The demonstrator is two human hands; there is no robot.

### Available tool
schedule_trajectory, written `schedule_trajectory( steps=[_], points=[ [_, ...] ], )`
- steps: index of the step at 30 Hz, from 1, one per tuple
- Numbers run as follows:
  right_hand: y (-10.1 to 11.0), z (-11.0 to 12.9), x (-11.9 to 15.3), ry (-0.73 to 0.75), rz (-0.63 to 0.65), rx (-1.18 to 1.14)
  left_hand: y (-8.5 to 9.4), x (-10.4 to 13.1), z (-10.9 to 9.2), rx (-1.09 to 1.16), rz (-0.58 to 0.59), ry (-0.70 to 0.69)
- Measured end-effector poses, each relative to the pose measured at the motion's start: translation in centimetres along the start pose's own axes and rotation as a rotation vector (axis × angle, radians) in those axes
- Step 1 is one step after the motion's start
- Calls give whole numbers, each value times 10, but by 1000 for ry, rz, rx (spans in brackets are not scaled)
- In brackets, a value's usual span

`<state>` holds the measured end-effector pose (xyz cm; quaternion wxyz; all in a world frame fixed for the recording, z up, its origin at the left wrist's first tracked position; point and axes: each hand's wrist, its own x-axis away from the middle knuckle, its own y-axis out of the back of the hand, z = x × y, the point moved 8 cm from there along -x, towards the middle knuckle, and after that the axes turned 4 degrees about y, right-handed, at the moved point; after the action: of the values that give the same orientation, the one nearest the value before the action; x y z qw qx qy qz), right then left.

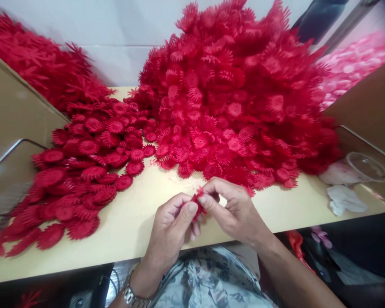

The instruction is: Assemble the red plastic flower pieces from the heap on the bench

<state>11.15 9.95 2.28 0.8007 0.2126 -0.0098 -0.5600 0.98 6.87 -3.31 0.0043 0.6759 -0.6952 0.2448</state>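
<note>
Between my two hands, just above the table's front edge, is a small red fabric flower piece [199, 201] with pointed petals. My left hand [175, 224] pinches it from the left with thumb and fingers, and a metal-band watch is on that wrist. From the right, the thumb and index finger of my right hand [229, 207] pinch the same piece. Fingers cover much of it, so its full shape is hidden. Behind my hands rises a large heap of red scalloped petal discs [234, 109]. To the left, thicker stacks of red discs [83, 171] spread toward the table's edge.
Red star-shaped petals [28, 55] are piled at the far left behind a cardboard panel [16, 98]. Another panel [368, 107] stands on the right, with pink petals [356, 64] beyond. A clear plastic cup [367, 167] and crumpled white tissue [345, 200] lie on the cream tabletop [125, 226].
</note>
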Motion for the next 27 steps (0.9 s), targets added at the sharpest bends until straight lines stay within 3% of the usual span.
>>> schedule_trajectory(
  steps=[3,6,8,10,13,16,21,24,27],
  points=[
    [33,1,-5,33,-267,119,0,3,1,12,28,-7],
    [78,15,-14,188,-580,506,0,3,0,65,-4,4],
    [94,24,-25,276,-616,837,-1,2,-2,99,-22,19],
    [100,26,-34,298,-555,1054,0,1,-3,121,-50,35],
    [96,27,-28,313,-486,1054,6,0,-2,132,-118,48],
    [72,30,-11,315,-363,756,11,-1,-3,101,-179,31],
    [14,17,0,115,-30,198,10,-5,-5,44,-200,-14],
    [-3,9,-1,50,53,73,7,-5,-2,29,-184,-2],
    [-8,4,-3,30,101,39,7,-3,0,-2,-163,2]
  ],
)
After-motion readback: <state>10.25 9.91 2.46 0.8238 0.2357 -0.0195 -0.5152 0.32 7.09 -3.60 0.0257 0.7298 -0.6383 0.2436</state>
